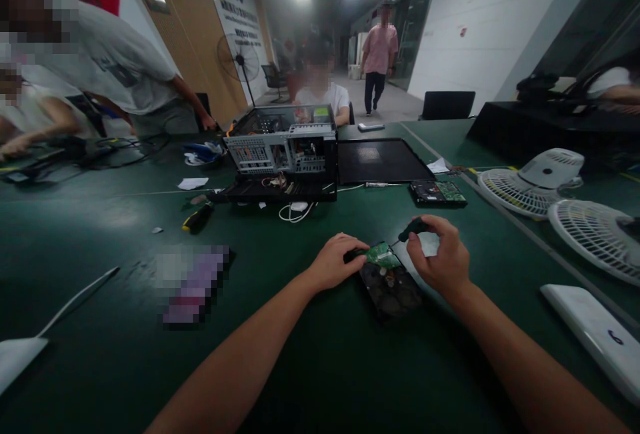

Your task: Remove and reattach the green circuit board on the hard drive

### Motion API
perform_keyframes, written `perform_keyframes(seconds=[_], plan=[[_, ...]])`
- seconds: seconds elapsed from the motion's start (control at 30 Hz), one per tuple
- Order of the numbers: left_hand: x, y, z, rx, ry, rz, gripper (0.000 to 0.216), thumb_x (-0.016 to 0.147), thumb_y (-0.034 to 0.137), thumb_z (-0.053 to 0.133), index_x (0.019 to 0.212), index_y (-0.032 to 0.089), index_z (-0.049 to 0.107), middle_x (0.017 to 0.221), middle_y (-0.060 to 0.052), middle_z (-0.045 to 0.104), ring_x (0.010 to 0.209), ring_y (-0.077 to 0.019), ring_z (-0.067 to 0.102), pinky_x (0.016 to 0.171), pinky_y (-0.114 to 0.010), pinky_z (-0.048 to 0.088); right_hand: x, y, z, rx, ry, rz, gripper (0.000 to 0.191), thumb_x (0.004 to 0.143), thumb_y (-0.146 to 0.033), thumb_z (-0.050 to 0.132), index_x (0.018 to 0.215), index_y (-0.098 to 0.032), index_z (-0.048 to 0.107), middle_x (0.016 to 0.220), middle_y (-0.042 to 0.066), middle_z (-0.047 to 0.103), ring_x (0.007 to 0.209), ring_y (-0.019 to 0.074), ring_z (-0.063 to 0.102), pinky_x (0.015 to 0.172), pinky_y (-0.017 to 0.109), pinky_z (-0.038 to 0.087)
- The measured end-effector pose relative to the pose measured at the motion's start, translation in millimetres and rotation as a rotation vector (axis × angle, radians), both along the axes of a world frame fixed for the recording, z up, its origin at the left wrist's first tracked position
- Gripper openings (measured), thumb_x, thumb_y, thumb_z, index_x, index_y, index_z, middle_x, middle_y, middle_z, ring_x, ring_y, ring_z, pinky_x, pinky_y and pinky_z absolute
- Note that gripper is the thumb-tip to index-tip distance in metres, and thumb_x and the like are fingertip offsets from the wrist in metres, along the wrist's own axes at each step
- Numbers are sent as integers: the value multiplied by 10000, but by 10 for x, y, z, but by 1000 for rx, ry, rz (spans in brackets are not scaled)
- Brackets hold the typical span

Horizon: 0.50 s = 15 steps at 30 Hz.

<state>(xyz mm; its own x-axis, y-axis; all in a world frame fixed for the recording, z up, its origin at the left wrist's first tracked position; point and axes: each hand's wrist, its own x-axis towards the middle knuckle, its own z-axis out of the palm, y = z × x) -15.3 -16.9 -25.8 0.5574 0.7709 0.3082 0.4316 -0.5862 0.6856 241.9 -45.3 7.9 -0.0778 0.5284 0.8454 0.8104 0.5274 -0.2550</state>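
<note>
A hard drive (pixel 395 294) with a green circuit board (pixel 383 256) lies on the green table in front of me. My left hand (pixel 340 261) grips its far left edge, thumb and fingers closed. Something dark shows between that thumb and the fingers, and I cannot make out what it is. In my right hand (pixel 443 254) is a screwdriver (pixel 413 229) with a dark handle, pinched between thumb and fingers. Its thin shaft slants down to the board's right edge; whether the tip sits in a screw is too small to tell.
Beyond my hands stands an opened computer case (pixel 280 151), beside a black side panel (pixel 383 161). A second hard drive (pixel 439 193) lies right of them. Another screwdriver (pixel 198 217), yellow and black, rests at left. Fan parts (pixel 530 187) and a white power bank-like block (pixel 593 334) are at right. Several people are around.
</note>
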Motion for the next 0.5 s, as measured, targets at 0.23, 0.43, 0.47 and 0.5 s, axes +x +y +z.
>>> perform_keyframes(seconds=[0.23, 0.43, 0.47, 0.5], plan=[[0, -7, 8, -12, 10, -1, 278, 953, 289, 657, 1225, 269, 712, 1214, -32, 740, 1189, -245, 614, 1102, -455, 444, -5, -11, 21, 29, -34, -8, 467, 882, -295, 730, 1286, -252, 498, 1024, 59, 647, 858, 219, 663, 775, 401, 584], [3, -4, 7, -1, -2, -3, 267, 954, 280, 657, 1214, 262, 714, 1201, -31, 743, 1179, -240, 615, 1097, -444, 448, -12, -14, 33, 19, -11, -20, 422, 901, -286, 706, 1274, -230, 518, 943, 40, 608, 842, 214, 637, 786, 402, 568], [2, -3, 8, -1, 0, -2, 268, 953, 279, 658, 1214, 263, 714, 1204, -30, 743, 1179, -241, 616, 1098, -448, 447, -9, -6, 28, 32, -4, -36, 432, 891, -293, 725, 1265, -229, 520, 927, 33, 603, 834, 213, 634, 787, 404, 568], [1, -3, 8, -1, 2, -1, 268, 951, 278, 660, 1213, 266, 714, 1206, -29, 743, 1179, -242, 616, 1100, -452, 445, -6, 2, 23, 46, 6, -49, 443, 879, -301, 744, 1256, -230, 523, 919, 29, 602, 830, 212, 633, 787, 406, 568]])
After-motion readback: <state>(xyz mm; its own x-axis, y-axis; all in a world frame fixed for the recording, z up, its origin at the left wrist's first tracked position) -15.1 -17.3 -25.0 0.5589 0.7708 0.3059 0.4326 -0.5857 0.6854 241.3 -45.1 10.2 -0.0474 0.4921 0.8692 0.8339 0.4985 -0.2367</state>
